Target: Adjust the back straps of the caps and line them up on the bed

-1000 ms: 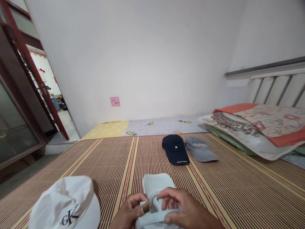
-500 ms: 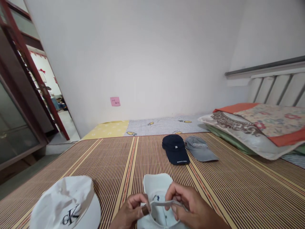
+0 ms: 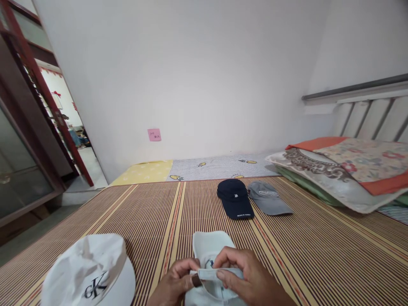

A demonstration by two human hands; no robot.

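A pale blue-white cap (image 3: 212, 243) lies at the bottom middle, its brim pointing away from me and its inside partly showing. Its back strap (image 3: 208, 274) runs between my hands. My left hand (image 3: 178, 278) pinches the strap's left end between thumb and fingers. On the right part of the strap, my right hand (image 3: 240, 272) closes with thumb and fingertips. My fingers cover part of the strap and the cap's opening.
A white cap with black letters (image 3: 91, 270) lies at the lower left on the striped mat (image 3: 153, 221). Beyond my hands are a navy cap (image 3: 234, 197) and a grey cap (image 3: 269, 197). Pillows (image 3: 353, 170) lie at the right, and a pink note (image 3: 154, 134) is on the wall.
My right hand has moved slightly left along the strap. The strap now shows its flat face between my hands, where before it was seen thin and edge-on.
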